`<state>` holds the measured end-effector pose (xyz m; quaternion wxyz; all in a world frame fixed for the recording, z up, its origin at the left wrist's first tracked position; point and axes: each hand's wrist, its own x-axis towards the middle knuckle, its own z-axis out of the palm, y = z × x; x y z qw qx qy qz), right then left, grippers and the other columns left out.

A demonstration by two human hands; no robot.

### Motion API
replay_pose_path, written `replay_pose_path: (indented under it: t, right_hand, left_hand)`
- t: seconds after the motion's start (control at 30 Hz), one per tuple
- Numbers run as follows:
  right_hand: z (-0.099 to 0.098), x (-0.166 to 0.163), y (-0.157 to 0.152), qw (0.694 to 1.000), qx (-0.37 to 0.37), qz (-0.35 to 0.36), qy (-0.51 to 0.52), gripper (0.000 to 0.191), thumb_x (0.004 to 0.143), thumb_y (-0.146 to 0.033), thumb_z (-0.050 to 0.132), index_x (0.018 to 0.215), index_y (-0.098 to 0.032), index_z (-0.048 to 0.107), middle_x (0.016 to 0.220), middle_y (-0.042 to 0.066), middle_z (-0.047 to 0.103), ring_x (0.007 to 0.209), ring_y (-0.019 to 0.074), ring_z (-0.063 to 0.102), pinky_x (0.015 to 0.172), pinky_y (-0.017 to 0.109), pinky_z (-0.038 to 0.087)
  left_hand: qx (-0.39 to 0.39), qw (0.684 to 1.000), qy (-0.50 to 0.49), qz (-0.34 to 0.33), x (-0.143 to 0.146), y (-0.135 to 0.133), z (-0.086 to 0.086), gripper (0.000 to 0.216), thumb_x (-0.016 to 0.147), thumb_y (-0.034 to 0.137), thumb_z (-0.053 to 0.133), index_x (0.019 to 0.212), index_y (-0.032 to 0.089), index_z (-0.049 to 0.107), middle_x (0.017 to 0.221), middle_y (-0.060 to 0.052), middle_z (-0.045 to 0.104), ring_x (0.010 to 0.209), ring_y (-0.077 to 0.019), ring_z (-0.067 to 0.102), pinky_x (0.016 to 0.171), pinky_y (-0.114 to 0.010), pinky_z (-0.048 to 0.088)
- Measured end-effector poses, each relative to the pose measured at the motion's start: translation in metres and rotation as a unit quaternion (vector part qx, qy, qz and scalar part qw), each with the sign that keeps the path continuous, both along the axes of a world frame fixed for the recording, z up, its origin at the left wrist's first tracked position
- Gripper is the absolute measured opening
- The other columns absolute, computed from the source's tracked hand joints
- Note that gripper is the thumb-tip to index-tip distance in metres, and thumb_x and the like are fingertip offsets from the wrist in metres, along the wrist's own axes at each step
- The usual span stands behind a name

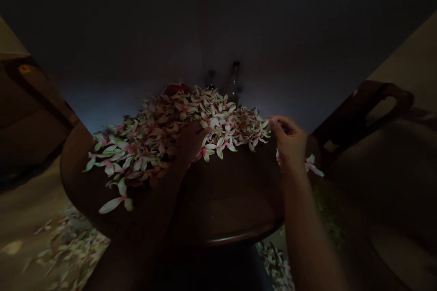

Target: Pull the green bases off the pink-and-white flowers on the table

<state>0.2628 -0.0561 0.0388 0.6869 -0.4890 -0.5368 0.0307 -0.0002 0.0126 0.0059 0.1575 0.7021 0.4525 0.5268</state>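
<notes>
Right hand (289, 141), grip pinched narrow, at edge of soft pink-white blossom heap (153, 141); left hand (193, 138) sunk in heap, grip unseen; blossoms featherlight, fragile, pinch gently at base.

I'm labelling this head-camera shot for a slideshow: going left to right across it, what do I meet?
Fallen blossoms on the floor → heap of pink-and-white blossoms → left hand → right hand → single loose blossom → dark wooden chair back

Head-worn view, facing forward and down, above hands (288, 141)

glass bottles (234, 84) against the wall (218, 22), wooden chair (344, 118), beige floor (23, 200)
</notes>
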Motion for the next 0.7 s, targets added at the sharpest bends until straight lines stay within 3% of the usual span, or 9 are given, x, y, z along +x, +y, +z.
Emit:
replay_pose_path:
  t: [0.07, 0.13, 0.23, 0.3, 0.33, 0.4, 0.53, 0.6, 0.7]
  right_hand:
    - [0.003, 0.029, -0.016, 0.979, -0.09, -0.088, -0.158, 0.028, 0.084, -0.047, 0.063, 0.091, -0.023, 0.075, 0.096, 0.007, 0.069, 0.087, 0.023, 0.061, 0.08, 0.039, 0.048]
    - [0.004, 0.058, -0.026, 0.933, -0.166, -0.16, -0.276, 0.027, 0.086, -0.042, 0.059, 0.093, -0.022, 0.076, 0.096, 0.01, 0.07, 0.087, 0.0254, 0.061, 0.082, 0.041, 0.046]
    - [0.0, 0.087, -0.027, 0.866, -0.24, -0.192, -0.395, 0.022, 0.087, -0.029, 0.057, 0.091, -0.02, 0.076, 0.097, 0.012, 0.071, 0.088, 0.0264, 0.061, 0.085, 0.042, 0.044]
    - [-0.003, 0.087, -0.021, 0.839, -0.263, -0.195, -0.434, 0.02, 0.085, -0.026, 0.06, 0.096, -0.02, 0.076, 0.102, 0.013, 0.07, 0.091, 0.0289, 0.061, 0.086, 0.044, 0.043]
    - [-0.003, 0.081, -0.017, 0.839, -0.262, -0.195, -0.436, 0.021, 0.084, -0.026, 0.063, 0.101, -0.021, 0.075, 0.105, 0.014, 0.069, 0.094, 0.0303, 0.06, 0.086, 0.046, 0.043]
    - [-0.001, 0.056, -0.008, 0.868, -0.227, -0.155, -0.415, 0.027, 0.082, -0.026, 0.068, 0.107, -0.022, 0.073, 0.107, 0.014, 0.068, 0.097, 0.031, 0.059, 0.089, 0.047, 0.042]
    - [0.011, -0.023, 0.013, 0.936, -0.107, 0.075, -0.327, 0.017, 0.088, -0.03, 0.062, 0.102, -0.026, 0.072, 0.102, 0.007, 0.068, 0.095, 0.0239, 0.06, 0.09, 0.041, 0.044]
    - [0.012, -0.063, 0.025, 0.942, -0.071, 0.181, -0.275, 0.016, 0.09, -0.034, 0.061, 0.099, -0.026, 0.071, 0.099, 0.004, 0.068, 0.092, 0.0207, 0.061, 0.086, 0.036, 0.045]
    - [-0.001, -0.104, 0.042, 0.948, -0.059, 0.261, -0.172, 0.018, 0.088, -0.039, 0.063, 0.097, -0.025, 0.07, 0.093, 0.002, 0.068, 0.083, 0.0169, 0.059, 0.078, 0.031, 0.045]
  left_hand:
    - [0.005, 0.999, 0.042, 0.007, 0.004, -0.004, 0.001, 0.021, 0.082, 0.039, 0.062, 0.073, 0.019, 0.063, 0.075, -0.002, 0.067, 0.077, -0.0185, 0.062, 0.072, -0.03, 0.047]
    - [0.007, 0.997, 0.079, 0.014, 0.007, -0.008, 0.002, 0.023, 0.083, 0.038, 0.061, 0.069, 0.019, 0.061, 0.07, -0.002, 0.063, 0.073, -0.0179, 0.059, 0.07, -0.03, 0.045]
    - [0.016, 0.993, 0.108, 0.038, 0.01, -0.011, 0.002, 0.027, 0.083, 0.037, 0.061, 0.063, 0.019, 0.056, 0.066, -0.001, 0.057, 0.071, -0.0175, 0.056, 0.07, -0.03, 0.042]
    - [0.016, 0.992, 0.115, 0.044, 0.01, -0.011, 0.002, 0.029, 0.083, 0.037, 0.063, 0.062, 0.019, 0.054, 0.064, -0.001, 0.055, 0.07, -0.0175, 0.055, 0.07, -0.03, 0.042]
    - [0.014, 0.992, 0.117, 0.043, 0.009, -0.011, 0.002, 0.028, 0.083, 0.037, 0.063, 0.063, 0.019, 0.055, 0.065, -0.001, 0.054, 0.07, -0.0175, 0.054, 0.07, -0.03, 0.041]
    - [0.012, 0.992, 0.121, 0.035, 0.008, -0.01, 0.002, 0.024, 0.083, 0.036, 0.062, 0.066, 0.019, 0.058, 0.068, -0.001, 0.056, 0.072, -0.0179, 0.055, 0.071, -0.03, 0.042]
    - [0.018, 0.995, 0.102, 0.011, 0.005, -0.006, 0.002, 0.016, 0.085, 0.033, 0.061, 0.08, 0.018, 0.065, 0.086, -0.005, 0.067, 0.086, -0.0191, 0.061, 0.079, -0.029, 0.045]
    - [0.047, 0.995, 0.088, -0.006, 0.003, -0.002, 0.002, 0.015, 0.086, 0.03, 0.059, 0.089, 0.017, 0.067, 0.102, -0.007, 0.069, 0.097, -0.0196, 0.062, 0.088, -0.03, 0.045]
    - [0.078, 0.991, 0.11, -0.007, 0.001, 0.002, 0.002, 0.018, 0.087, 0.025, 0.056, 0.096, 0.015, 0.068, 0.112, -0.01, 0.068, 0.107, -0.0213, 0.06, 0.097, -0.033, 0.043]
